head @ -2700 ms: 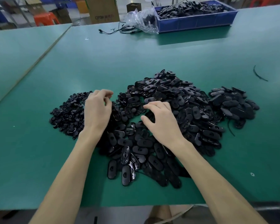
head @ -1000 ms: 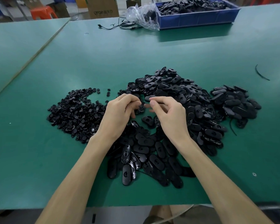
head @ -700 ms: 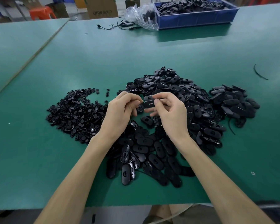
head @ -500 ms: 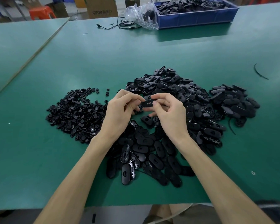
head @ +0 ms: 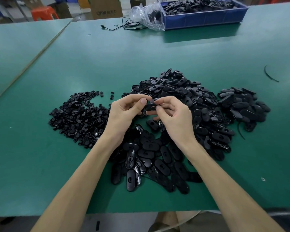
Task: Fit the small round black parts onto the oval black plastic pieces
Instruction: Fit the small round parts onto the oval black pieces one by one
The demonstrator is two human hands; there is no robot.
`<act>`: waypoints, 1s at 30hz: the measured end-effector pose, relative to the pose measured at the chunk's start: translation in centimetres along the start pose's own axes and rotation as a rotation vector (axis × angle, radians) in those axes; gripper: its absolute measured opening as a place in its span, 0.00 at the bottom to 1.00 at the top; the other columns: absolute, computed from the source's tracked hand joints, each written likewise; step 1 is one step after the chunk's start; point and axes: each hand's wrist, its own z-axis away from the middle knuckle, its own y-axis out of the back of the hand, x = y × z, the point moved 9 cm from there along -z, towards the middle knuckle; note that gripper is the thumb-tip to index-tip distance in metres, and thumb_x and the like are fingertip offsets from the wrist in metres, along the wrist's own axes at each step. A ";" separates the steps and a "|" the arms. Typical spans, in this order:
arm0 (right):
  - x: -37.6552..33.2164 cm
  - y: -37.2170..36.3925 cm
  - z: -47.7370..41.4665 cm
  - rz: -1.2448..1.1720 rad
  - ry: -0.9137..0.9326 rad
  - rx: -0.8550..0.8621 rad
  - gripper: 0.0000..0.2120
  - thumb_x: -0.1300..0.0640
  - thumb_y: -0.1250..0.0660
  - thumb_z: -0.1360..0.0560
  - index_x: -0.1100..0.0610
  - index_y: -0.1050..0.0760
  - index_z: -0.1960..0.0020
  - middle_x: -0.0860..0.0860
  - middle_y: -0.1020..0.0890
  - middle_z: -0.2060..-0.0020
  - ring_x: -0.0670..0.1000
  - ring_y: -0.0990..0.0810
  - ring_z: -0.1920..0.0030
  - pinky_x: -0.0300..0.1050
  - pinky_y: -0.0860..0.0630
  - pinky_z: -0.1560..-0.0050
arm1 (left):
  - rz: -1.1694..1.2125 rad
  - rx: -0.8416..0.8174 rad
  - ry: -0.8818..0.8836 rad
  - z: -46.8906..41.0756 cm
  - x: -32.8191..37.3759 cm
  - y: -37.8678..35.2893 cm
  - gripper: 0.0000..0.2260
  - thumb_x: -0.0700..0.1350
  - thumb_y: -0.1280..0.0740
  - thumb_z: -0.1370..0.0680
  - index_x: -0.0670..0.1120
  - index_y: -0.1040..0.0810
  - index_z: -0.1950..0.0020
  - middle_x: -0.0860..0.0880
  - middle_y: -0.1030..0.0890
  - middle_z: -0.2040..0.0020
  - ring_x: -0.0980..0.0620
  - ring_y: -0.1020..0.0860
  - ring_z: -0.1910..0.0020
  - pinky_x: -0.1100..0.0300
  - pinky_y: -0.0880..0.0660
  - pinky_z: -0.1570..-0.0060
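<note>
Both hands meet above the middle of the green table [head: 107, 64]. My right hand [head: 172, 116] pinches one oval black plastic piece [head: 150, 107] between thumb and fingers. My left hand [head: 124, 113] pinches that same piece from the left, its thumb pressed on the end; any small round part under the fingers is hidden. A heap of small round black parts [head: 79, 116] lies to the left. A large pile of oval black pieces [head: 182, 101] spreads behind and under my hands.
A separate smaller pile of oval pieces [head: 241, 106] lies at the right. A blue bin [head: 204, 17] with black parts, a clear plastic bag [head: 147, 15] and a black cable [head: 120, 25] sit at the far edge. A loose black strip [head: 269, 75] lies far right.
My hands left the piles, rose and came together. The right hand brought up an oval piece, and the left hand closed in onto its left end.
</note>
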 end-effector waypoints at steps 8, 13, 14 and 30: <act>-0.1 0.2 -0.1 -0.004 -0.010 0.008 0.06 0.67 0.32 0.19 0.59 0.19 0.47 0.55 0.14 0.52 0.48 0.11 0.56 0.37 0.18 0.58 | 0.154 0.032 0.074 -0.1 -0.8 0.6 0.07 0.43 0.28 0.19 0.45 0.14 0.43 0.46 0.17 0.56 0.51 0.23 0.58 0.61 0.25 0.57; 0.1 0.2 -0.1 0.004 -0.004 0.002 0.07 0.66 0.32 0.18 0.57 0.22 0.43 0.55 0.14 0.52 0.49 0.11 0.56 0.40 0.17 0.57 | 0.016 0.078 0.038 0.0 -0.6 0.7 0.05 0.41 0.27 0.20 0.44 0.16 0.45 0.48 0.14 0.57 0.55 0.20 0.61 0.64 0.24 0.60; 0.1 0.2 -0.1 -0.004 -0.004 0.001 0.07 0.66 0.32 0.18 0.58 0.22 0.42 0.56 0.14 0.52 0.50 0.11 0.56 0.40 0.17 0.57 | -0.015 0.080 0.013 0.0 -0.3 0.6 0.04 0.41 0.26 0.21 0.44 0.16 0.47 0.48 0.14 0.57 0.55 0.20 0.61 0.65 0.24 0.60; 0.1 -0.1 -0.2 0.074 0.022 -0.035 0.09 0.65 0.30 0.19 0.58 0.18 0.41 0.51 0.13 0.54 0.48 0.12 0.56 0.38 0.19 0.58 | -0.397 0.039 -0.103 0.3 1.1 -0.5 0.06 0.38 0.27 0.22 0.48 0.15 0.51 0.52 0.15 0.53 0.50 0.19 0.57 0.48 0.23 0.53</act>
